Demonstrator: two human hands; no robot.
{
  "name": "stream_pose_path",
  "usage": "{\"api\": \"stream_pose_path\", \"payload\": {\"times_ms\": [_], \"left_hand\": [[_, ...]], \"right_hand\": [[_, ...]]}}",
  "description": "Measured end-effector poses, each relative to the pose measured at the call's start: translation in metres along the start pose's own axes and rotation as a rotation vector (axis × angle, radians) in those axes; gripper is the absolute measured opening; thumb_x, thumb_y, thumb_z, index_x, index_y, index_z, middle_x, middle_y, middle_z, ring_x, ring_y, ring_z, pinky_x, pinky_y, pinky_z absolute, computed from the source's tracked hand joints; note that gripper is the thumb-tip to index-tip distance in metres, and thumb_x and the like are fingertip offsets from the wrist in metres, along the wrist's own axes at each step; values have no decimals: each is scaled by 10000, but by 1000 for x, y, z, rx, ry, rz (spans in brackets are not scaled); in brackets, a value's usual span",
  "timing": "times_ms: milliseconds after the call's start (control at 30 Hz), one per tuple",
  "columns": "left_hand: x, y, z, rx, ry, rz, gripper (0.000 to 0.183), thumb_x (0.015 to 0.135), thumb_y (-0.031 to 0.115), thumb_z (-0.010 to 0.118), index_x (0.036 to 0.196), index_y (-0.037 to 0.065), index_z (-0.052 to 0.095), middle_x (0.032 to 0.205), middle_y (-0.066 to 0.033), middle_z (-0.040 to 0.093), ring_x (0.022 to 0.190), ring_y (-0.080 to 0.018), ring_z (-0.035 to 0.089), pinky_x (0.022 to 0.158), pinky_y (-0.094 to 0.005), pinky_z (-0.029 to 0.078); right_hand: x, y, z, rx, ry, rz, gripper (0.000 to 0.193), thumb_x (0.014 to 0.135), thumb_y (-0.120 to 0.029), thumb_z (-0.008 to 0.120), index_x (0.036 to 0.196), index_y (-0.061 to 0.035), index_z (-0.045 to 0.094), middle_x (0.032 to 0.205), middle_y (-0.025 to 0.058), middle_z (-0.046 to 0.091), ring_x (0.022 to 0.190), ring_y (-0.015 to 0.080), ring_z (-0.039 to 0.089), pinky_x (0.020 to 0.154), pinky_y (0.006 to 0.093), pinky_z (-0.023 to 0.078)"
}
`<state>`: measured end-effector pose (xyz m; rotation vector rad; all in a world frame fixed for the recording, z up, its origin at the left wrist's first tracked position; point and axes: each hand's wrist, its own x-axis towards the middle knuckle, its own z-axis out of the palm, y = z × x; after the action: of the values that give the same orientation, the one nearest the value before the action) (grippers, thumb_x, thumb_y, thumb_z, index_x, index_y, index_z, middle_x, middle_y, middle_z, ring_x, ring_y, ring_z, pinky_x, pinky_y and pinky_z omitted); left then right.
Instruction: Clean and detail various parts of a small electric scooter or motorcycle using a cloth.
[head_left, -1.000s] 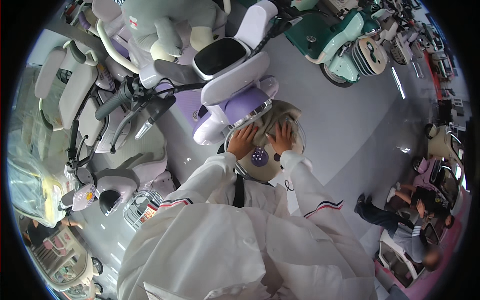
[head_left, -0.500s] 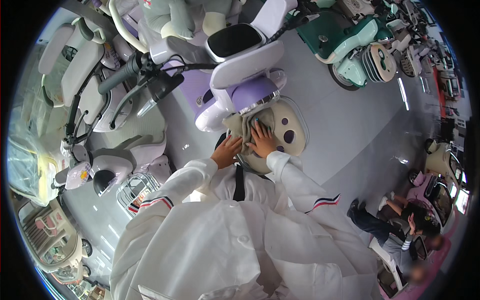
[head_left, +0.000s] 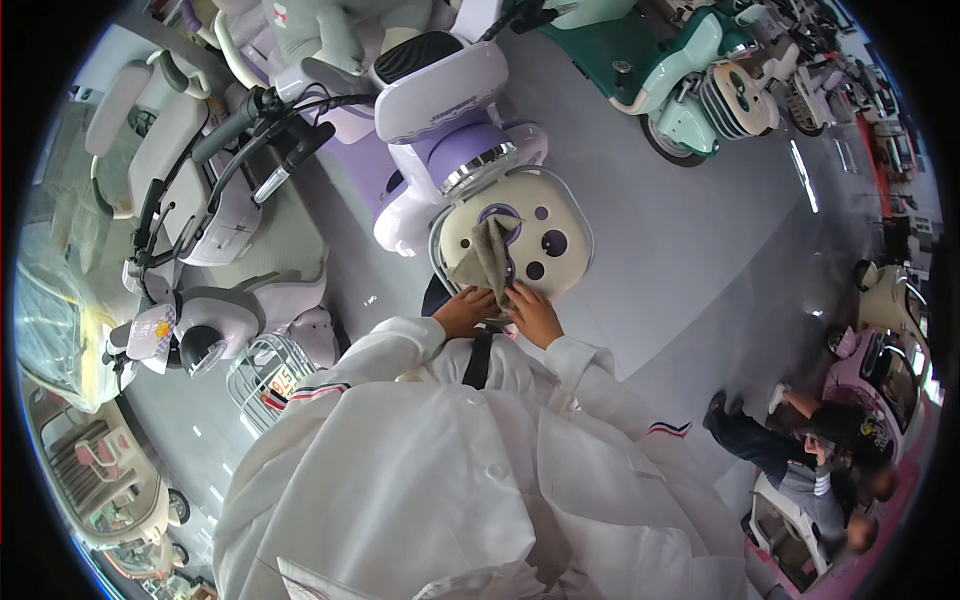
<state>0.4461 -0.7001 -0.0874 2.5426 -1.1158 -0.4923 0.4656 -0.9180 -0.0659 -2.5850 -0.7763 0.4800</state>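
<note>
Right hand (head_left: pixel 535 314) drawn back to near edge of cream lid (head_left: pixel 570 222), beside left hand (head_left: pixel 465 312); both at now-narrower cloth (head_left: pixel 486 262), cannot tell if gripping.

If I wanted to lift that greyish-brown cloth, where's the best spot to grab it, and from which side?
Probably the bunched folds along the middle of the cloth, pinched from above and from the wearer's side: they look raised off the cream panel, leaving something to pinch, and the left hand and right hand are at its near end.
</note>
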Motion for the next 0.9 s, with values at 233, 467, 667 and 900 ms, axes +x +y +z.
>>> {"api": "stream_pose_path", "payload": {"times_ms": [233, 467, 667, 900], "left_hand": [[20, -16, -17, -50, 348, -21, 305, 733, 146, 595, 1010, 35, 536, 1048, -108, 545, 1015, -283, 555, 853, -371, 475], [21, -18, -53, -201, 226, -103, 193, 811, 124, 553, 989, 50, 545, 920, -135, 589, 902, -318, 593, 760, -401, 490], [6, 5, -156, -632, 395, -189, 307, 800, 172, 579, 1071, 69, 479, 905, -180, 597, 869, -382, 579, 746, -448, 451], [23, -37, -215, -441, 475, -155, 295, 777, 164, 593, 1049, 86, 511, 939, -157, 602, 888, -362, 581, 747, -425, 454]], "right_hand": [[14, 10, -9, 578, -91, 198, 525, 762, -137, 645, 1253, -94, 465, 1265, 117, 489, 1146, 305, 498, 937, 359, 422], [25, -16, -9, 296, 98, 105, 593, 667, -100, 721, 1205, -84, 475, 1198, 122, 505, 1115, 315, 505, 911, 397, 430], [43, -21, -17, 527, 296, 278, 432, 699, -123, 697, 1083, -60, 509, 1047, 124, 591, 987, 343, 563, 827, 423, 454], [59, -9, -111, 322, 401, 316, 282, 721, -143, 672, 950, -58, 532, 915, 139, 617, 863, 350, 587, 716, 423, 459]]}}
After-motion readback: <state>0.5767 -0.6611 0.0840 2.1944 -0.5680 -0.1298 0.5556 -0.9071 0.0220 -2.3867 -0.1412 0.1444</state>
